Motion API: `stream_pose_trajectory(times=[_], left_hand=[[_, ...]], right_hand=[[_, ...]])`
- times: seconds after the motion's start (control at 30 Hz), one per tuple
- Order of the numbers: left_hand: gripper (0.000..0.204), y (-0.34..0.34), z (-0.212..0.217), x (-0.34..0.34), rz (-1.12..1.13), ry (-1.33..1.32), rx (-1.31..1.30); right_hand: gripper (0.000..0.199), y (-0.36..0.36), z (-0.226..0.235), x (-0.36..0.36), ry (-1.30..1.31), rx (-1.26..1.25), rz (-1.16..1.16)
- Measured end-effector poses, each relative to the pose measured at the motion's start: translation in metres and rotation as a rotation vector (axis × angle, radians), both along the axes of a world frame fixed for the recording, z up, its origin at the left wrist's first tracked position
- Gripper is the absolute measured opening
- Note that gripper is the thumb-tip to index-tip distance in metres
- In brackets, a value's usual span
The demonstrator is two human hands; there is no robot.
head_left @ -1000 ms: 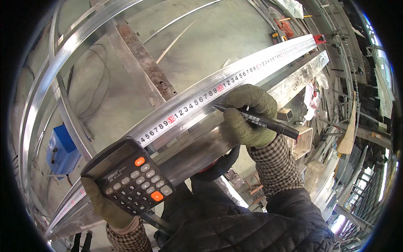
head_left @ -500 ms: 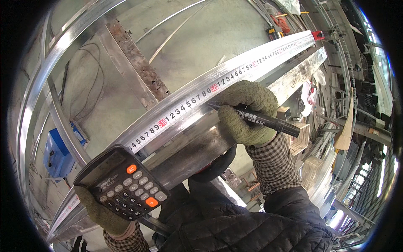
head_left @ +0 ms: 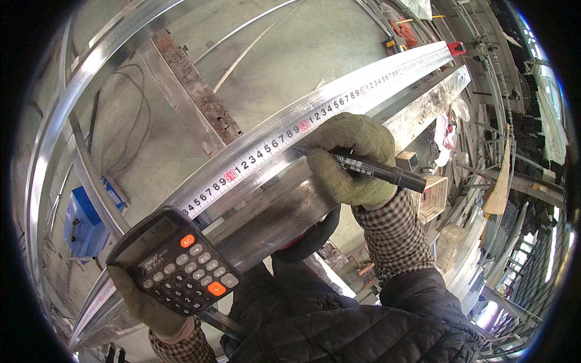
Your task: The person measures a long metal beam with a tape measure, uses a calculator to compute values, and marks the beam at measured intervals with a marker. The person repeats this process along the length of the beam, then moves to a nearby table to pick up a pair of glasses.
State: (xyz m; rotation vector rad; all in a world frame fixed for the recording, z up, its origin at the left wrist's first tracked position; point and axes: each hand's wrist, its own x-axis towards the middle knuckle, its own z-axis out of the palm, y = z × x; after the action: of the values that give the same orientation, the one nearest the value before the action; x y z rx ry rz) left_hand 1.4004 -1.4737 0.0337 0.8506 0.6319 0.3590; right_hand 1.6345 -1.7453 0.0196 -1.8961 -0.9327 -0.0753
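My left hand point(head_left: 142, 305), in a green work glove, grips a black calculator point(head_left: 175, 263) with grey and orange keys by its lower left edge. In my gloved right hand point(head_left: 351, 160) a black marker pen point(head_left: 384, 171) is pinched, its tip pointing left at the long metal profile point(head_left: 218, 160). The tip lies close to the edge of the tape measure point(head_left: 263, 154), a white blade with black figures stretched along that profile. At the tape's far right end sits its red case point(head_left: 456, 48). Part of the tape is hidden behind the calculator.
A dark steel beam point(head_left: 266, 227) runs beneath the profile. On the floor at left stands a blue box point(head_left: 85, 224). A rusty metal bar point(head_left: 193, 85) lies beyond the profile. A yellow-black tool point(head_left: 396, 45), a plastic crate point(head_left: 433, 199) and a broom head point(head_left: 497, 193) are on the right.
My right hand with the marker has shifted slightly left, and the marker tip sits a little nearer the tape's edge. The calculator stays almost where it was.
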Motion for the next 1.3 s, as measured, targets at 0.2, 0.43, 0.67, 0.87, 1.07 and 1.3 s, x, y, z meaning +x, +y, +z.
stream_pose_trajectory(times=[0.2, 0.43, 0.67, 0.87, 1.07, 1.3], left_hand=[[0.065, 0.001, 0.002, 0.004, -0.041, 0.017, -0.024], [0.070, 0.003, 0.000, 0.004, -0.133, 0.001, -0.058], [0.070, 0.001, -0.001, 0.005, -0.342, -0.222, -0.098], [0.070, -0.019, 0.016, 0.007, -0.459, -0.256, -0.174], [0.063, -0.105, 0.029, -0.011, -0.613, -0.251, -0.131], [0.052, -0.225, 0.038, -0.028, -0.579, -0.101, -0.328]], right_hand=[[0.013, -0.007, 0.005, -0.001, 0.060, -0.083, 0.007], [0.011, -0.039, 0.009, -0.034, 0.541, 0.417, -0.041], [0.013, -0.121, 0.042, -0.101, 0.442, 0.389, -0.166], [0.017, -0.194, 0.067, -0.202, 0.462, 0.371, -0.599], [0.028, -0.221, 0.089, -0.298, 0.397, 0.368, -0.821], [0.022, -0.206, 0.094, -0.347, 0.129, 0.188, -0.569]])
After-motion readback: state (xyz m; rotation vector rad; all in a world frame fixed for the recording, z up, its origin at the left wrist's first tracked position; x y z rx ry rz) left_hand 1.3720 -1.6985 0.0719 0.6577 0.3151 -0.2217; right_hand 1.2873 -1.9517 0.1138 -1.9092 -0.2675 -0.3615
